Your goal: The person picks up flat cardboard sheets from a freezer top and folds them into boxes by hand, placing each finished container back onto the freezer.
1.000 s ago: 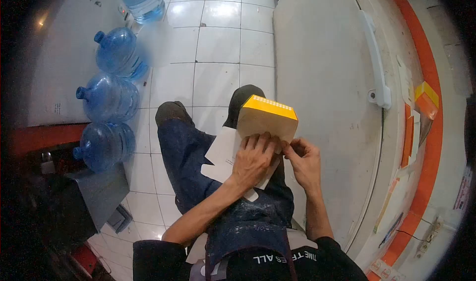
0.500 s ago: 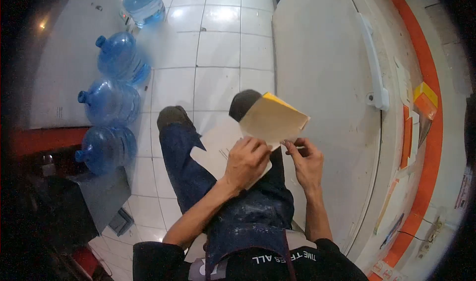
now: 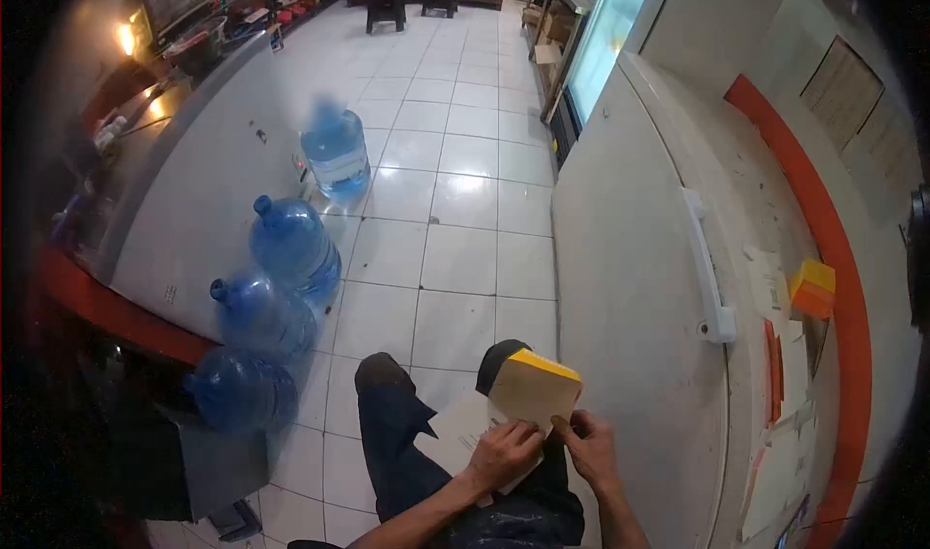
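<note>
A sheet of thin cardboard lies over my lap, its plain face up, with a raised flap (image 3: 528, 389) edged in yellow and a lower panel (image 3: 450, 438) with small printed lines. My left hand (image 3: 506, 457) is closed at the fold between flap and panel, its fingertips curled onto the cardboard. At the flap's lower right corner, my right hand (image 3: 589, 444) pinches the edge between thumb and fingers. The exact grip under the fingertips is hidden.
Several large blue water bottles, one here (image 3: 295, 239), line the left side by a white panel (image 3: 208, 171). A white chest with a handle (image 3: 712, 278) stands close on my right, an orange-yellow box (image 3: 812, 288) beyond it. Dark stools (image 3: 386, 7) stand far back.
My view has tilted upward, so hands and cardboard sit lower in the picture and more of the room shows. My right thumb now presses on the flap's corner.
</note>
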A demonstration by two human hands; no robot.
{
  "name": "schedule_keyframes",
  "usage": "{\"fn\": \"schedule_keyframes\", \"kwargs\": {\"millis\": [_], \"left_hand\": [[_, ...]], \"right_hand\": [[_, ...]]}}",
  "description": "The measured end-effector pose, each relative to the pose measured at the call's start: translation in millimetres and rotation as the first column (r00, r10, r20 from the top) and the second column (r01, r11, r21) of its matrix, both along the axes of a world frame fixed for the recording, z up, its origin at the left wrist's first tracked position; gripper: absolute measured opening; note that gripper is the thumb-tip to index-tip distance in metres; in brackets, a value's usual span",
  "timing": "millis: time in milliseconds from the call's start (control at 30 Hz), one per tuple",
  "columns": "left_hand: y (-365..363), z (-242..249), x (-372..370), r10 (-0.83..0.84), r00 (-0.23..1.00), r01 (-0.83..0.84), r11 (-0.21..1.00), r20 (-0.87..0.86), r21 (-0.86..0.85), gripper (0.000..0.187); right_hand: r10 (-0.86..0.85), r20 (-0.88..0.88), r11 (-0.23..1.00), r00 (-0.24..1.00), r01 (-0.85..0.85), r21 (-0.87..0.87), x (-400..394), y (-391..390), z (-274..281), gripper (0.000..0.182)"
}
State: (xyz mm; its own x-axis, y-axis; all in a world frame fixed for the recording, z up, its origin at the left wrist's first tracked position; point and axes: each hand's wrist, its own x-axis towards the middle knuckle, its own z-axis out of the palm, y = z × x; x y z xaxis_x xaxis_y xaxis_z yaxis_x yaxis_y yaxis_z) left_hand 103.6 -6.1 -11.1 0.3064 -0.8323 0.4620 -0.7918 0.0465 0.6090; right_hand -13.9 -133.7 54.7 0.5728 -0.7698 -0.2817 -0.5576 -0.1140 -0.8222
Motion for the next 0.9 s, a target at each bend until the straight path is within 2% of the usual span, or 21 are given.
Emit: {"fn": "schedule_keyframes", "kwargs": {"millis": [67, 133, 200, 267, 333, 400, 467, 500, 567, 600, 633, 700, 767, 833, 867, 900], "left_hand": [[-0.8, 0.0, -0.6, -0.006, 0.998, 0.007, 1.000, 0.055, -0.024, 0.027], [-0.8, 0.5, -0.7, 0.002, 0.998, 0.000, 1.000, 0.068, -0.021, 0.026], [-1.0, 10.7, -4.5, 0.008, 0.998, -0.007, 1.000, 0.068, -0.013, 0.024], [-3.3, 19.7, -7.6, 0.157, 0.986, -0.150, 0.983, -0.051, 0.106, 0.027], [-2.4, 12.4, -7.4, 0.122, 0.993, -0.120, 0.987, -0.011, 0.105, 0.028], [-3.4, 8.3, -5.4, 0.087, 0.996, -0.090, 0.991, 0.030, 0.096, 0.029], [-3.9, 9.5, -5.0, 0.115, 0.990, -0.114, 0.993, -0.082, 0.017, 0.022], [-3.8, 11.4, -3.5, 0.115, 0.990, -0.114, 0.993, -0.086, 0.022, 0.022], [-1.7, 15.3, -0.8, 0.221, 0.899, -0.192, 0.975, -0.378, 0.113, 0.016], [-0.9, 17.1, 0.0, 0.279, 0.796, -0.187, 0.958, -0.538, 0.220, 0.019], [0.0, 16.9, 0.2, 0.350, 0.655, -0.150, 0.929, -0.670, 0.339, 0.023], [1.1, 23.8, 9.6, 0.330, 0.528, -0.056, 0.933, -0.782, 0.356, 0.031], [3.4, 24.4, 20.5, 0.260, 0.434, 0.026, 0.953, -0.862, 0.301, 0.035], [2.9, 30.5, 26.5, 0.264, 0.345, 0.089, 0.946, -0.901, 0.311, 0.038], [1.9, 20.3, 26.8, 0.241, 0.281, 0.126, 0.950, -0.929, 0.285, 0.036], [2.8, 13.4, 25.7, 0.244, 0.276, 0.131, 0.949, -0.930, 0.287, 0.036]], "right_hand": [[-0.013, -0.003, 0.999, 1.000, 0.014, 0.050, 2.8, 0.3, 3.3, 0.037], [0.100, -0.170, 0.995, 0.980, -0.097, 0.025, 2.1, -0.9, 2.2, 0.039], [0.062, -0.118, 0.998, 0.991, -0.060, 0.020, -0.7, 1.1, -11.6, 0.038], [0.025, -0.065, 0.999, 0.998, -0.024, 0.021, 1.8, 2.6, -10.9, 0.038], [0.055, -0.139, 0.996, 0.989, -0.063, -0.056, 7.0, 4.2, 4.3, 0.034], [0.066, -0.162, 0.997, 0.985, -0.072, -0.031, 1.4, -4.1, 1.5, 0.035], [0.080, -0.186, 0.997, 0.979, -0.081, 0.001, -0.5, -6.9, -2.1, 0.035], [0.047, -0.130, 0.997, 0.990, -0.056, -0.060, -0.5, -5.3, -3.0, 0.034], [0.003, -0.017, 0.982, 1.000, -0.006, -0.191, -2.6, -1.3, -9.3, 0.039], [-0.012, 0.026, 0.968, 1.000, 0.018, -0.250, -2.4, 4.1, -7.9, 0.044], [-0.020, -0.005, 0.982, 1.000, 0.019, -0.187, -6.9, 11.7, -3.1, 0.041], [-0.037, -0.041, 0.996, 0.999, 0.033, -0.083, -0.3, 16.7, 9.4, 0.038], [-0.064, -0.077, 0.998, 0.995, 0.062, -0.027, 0.8, 17.3, 9.3, 0.036], [-0.016, 0.125, 0.999, 0.992, 0.011, 0.035, -6.3, 14.6, -0.4, 0.034], [-0.024, 0.114, 0.999, 0.993, 0.019, 0.043, -6.4, 14.9, 1.4, 0.034], [-0.036, 0.090, 0.996, 0.995, 0.028, 0.082, -5.3, 14.7, 5.1, 0.030]]}}
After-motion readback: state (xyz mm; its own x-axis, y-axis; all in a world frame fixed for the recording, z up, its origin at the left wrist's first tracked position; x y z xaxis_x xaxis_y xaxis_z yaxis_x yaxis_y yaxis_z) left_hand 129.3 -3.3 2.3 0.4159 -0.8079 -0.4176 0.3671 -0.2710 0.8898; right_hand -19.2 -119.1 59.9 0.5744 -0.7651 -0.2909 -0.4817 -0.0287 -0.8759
